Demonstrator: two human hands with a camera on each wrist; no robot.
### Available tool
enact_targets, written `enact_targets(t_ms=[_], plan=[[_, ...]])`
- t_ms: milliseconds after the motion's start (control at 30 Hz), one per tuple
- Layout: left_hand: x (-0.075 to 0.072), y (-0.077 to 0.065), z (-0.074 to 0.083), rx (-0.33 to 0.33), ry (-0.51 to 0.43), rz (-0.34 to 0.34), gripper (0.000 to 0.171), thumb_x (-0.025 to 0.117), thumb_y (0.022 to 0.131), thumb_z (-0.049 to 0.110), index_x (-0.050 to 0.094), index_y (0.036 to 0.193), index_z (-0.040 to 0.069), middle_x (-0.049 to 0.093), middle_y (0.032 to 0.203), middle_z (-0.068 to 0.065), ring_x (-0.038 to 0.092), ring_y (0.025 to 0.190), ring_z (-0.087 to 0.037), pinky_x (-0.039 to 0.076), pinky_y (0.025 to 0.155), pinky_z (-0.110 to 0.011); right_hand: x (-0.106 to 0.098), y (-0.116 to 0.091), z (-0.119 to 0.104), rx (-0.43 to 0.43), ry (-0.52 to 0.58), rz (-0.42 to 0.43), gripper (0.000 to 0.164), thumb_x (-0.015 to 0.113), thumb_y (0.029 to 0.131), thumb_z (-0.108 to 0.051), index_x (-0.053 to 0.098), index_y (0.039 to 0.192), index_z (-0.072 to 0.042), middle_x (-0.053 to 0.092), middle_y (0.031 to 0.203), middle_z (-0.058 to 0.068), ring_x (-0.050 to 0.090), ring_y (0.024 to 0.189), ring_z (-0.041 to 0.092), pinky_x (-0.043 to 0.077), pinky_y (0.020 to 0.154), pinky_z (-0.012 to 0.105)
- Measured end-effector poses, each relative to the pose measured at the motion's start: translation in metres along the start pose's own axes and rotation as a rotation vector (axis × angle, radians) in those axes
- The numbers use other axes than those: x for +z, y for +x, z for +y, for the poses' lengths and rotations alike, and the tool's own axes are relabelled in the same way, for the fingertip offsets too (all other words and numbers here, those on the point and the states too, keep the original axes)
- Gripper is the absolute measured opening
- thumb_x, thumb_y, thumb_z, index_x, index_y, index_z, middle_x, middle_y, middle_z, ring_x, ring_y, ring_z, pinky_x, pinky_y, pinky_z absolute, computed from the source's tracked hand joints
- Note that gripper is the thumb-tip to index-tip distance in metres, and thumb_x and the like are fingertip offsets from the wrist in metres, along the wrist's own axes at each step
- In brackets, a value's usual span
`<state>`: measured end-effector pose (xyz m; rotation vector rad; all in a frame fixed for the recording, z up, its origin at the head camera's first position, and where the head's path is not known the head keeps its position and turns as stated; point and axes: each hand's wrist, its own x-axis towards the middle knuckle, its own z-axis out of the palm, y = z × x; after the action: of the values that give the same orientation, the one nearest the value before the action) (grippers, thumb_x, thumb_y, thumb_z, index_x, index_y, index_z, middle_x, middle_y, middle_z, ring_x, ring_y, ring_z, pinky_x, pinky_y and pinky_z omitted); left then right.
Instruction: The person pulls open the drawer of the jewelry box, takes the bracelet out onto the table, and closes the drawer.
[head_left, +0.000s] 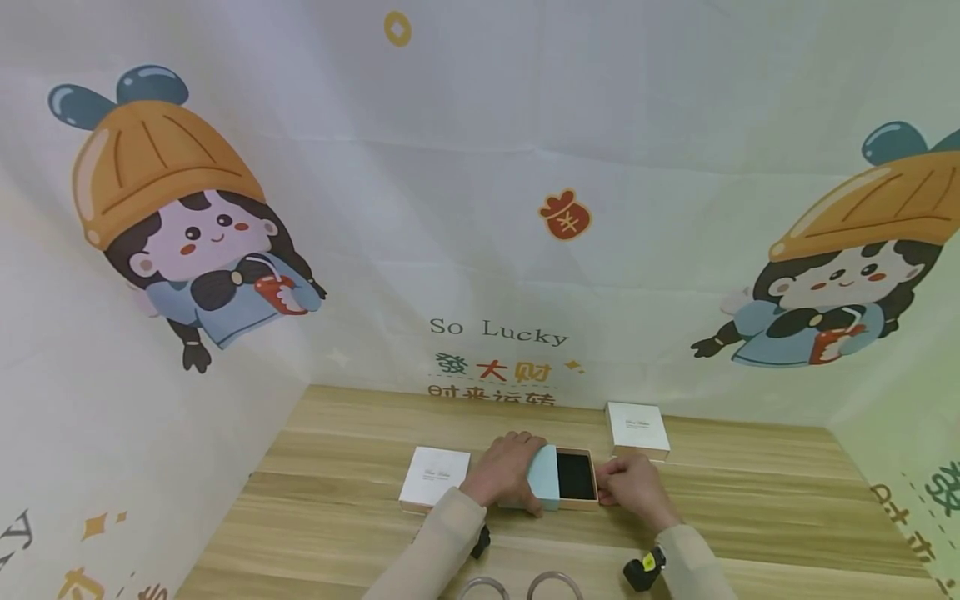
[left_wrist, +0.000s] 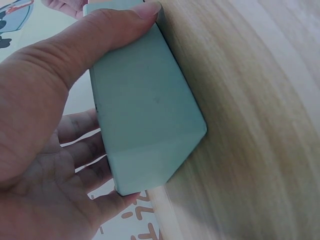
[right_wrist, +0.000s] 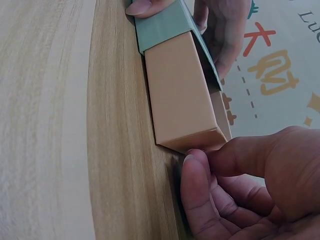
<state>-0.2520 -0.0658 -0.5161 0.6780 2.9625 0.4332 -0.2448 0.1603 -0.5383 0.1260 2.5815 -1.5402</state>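
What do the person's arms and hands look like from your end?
The left hand and right hand are ungloved. Pale beige sleeves cover both forearms; a black device sits by each wrist, the right one bearing a yellow patch.

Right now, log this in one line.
left hand: gripping blue cover | right hand: pinching drawer end | drawer: partly out | white boxes: on table

Draped booth (head_left: 420, 192); printed cloth (head_left: 660, 167), woodgrain tabletop (head_left: 322, 500)

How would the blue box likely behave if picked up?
The blue box likely keeps its shape: its walls look flat and crisp-edged. Its tray may slide, since it sticks partly out. Flat sides make rolling unlikely.
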Motion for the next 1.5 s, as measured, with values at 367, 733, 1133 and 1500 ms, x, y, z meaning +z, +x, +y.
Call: enact_targets(t_ms=[367,733,1133,1500], plan=[[-0.001,-0.002,0.002,0.005,0.015,-0.001,0.1,0.1,0.057,0.041,0.056,0.143,0.016,0.064,0.13,-0.001,0.055,0.107,-0.016,0.048,0.102,-0.036,0.004,-0.005,-0.005,-0.012,-0.008,0.003,0.012,0.06,0.09,0.008,0.071,0.088,0.011,0.069,0.071,0.011,0.066,0.06,0.013,0.06,0.058,0.029],[-0.002,-0.003,0.001,0.01,0.009,0.015,0.098,0.099,0.057,0.039,0.056,0.142,0.016,0.064,0.128,-0.001,0.055,0.106,-0.016,0.048,0.101,-0.036,0.007,-0.003,-0.007,-0.008,0.001,-0.003,0.012,0.06,0.089,0.008,0.071,0.09,0.011,0.07,0.073,0.012,0.066,0.06,0.013,0.06,0.058,0.028],[-0.002,-0.003,0.002,0.011,0.004,0.015,0.097,0.099,0.057,0.038,0.057,0.141,0.016,0.065,0.127,-0.001,0.055,0.105,-0.016,0.048,0.098,-0.036,0.011,-0.006,-0.01,-0.012,0.004,0.01,0.011,0.061,0.087,0.008,0.071,0.087,0.01,0.069,0.071,0.012,0.065,0.059,0.012,0.06,0.057,0.028],[-0.002,-0.001,0.003,0.012,0.011,0.014,0.097,0.1,0.057,0.039,0.056,0.141,0.016,0.065,0.126,-0.001,0.055,0.105,-0.016,0.048,0.098,-0.035,0.011,-0.004,-0.01,-0.003,0.0,0.003,0.012,0.06,0.088,0.007,0.072,0.088,0.009,0.069,0.072,0.011,0.065,0.059,0.012,0.059,0.057,0.028]])
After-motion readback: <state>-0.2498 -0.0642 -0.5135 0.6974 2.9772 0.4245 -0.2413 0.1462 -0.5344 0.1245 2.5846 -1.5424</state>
